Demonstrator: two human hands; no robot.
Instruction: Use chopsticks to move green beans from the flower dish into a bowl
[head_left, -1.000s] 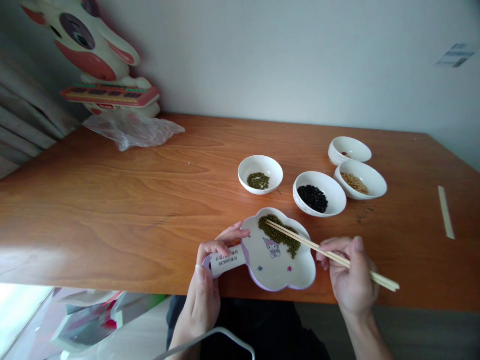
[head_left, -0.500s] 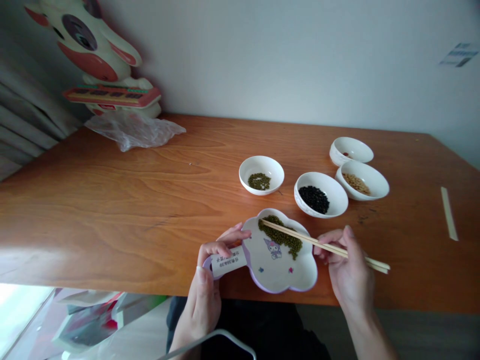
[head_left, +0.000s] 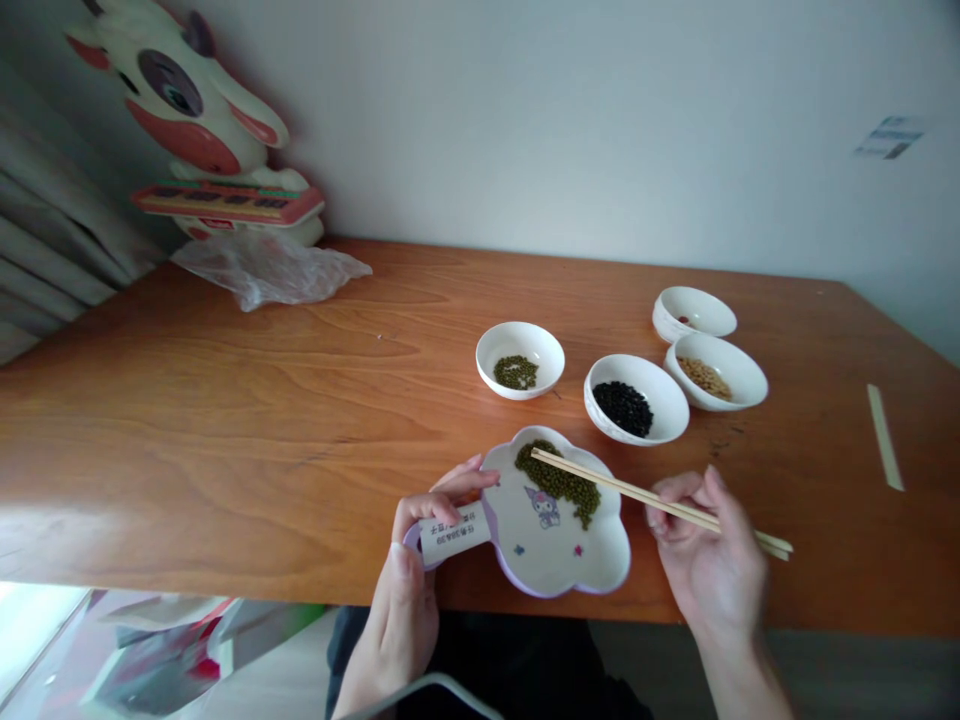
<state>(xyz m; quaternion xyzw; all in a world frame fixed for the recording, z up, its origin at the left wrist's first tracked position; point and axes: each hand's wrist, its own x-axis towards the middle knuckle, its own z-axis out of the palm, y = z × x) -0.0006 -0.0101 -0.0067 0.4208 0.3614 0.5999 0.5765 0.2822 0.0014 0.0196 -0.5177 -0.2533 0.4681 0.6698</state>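
My left hand point(head_left: 420, 560) is closed around the labelled handle of a white, purple-rimmed plate point(head_left: 555, 565) with scalloped edges and a cartoon print. Green mung beans point(head_left: 562, 480) lie in a heap along the plate's far side. My right hand point(head_left: 709, 550) grips a pair of wooden chopsticks point(head_left: 645, 493), whose tips rest at the heap's upper left; no bean shows clearly between them. Beyond the plate stands a white bowl point(head_left: 551, 385) with some mung beans inside. To its right is a bowl point(head_left: 679, 432) of black beans.
Behind the black beans stand a bowl point(head_left: 754, 392) of tan beans and a bowl point(head_left: 724, 318) with a little something reddish. A crumpled plastic bag point(head_left: 277, 270) lies by a cow-shaped toy keyboard point(head_left: 225, 200) at the back left. A pale strip point(head_left: 885, 440) is on the right.
My right hand has drawn slightly right and back, carrying the chopstick tips a little to the right over the beans. The whole view has shifted slightly; my left hand keeps its hold on the plate.
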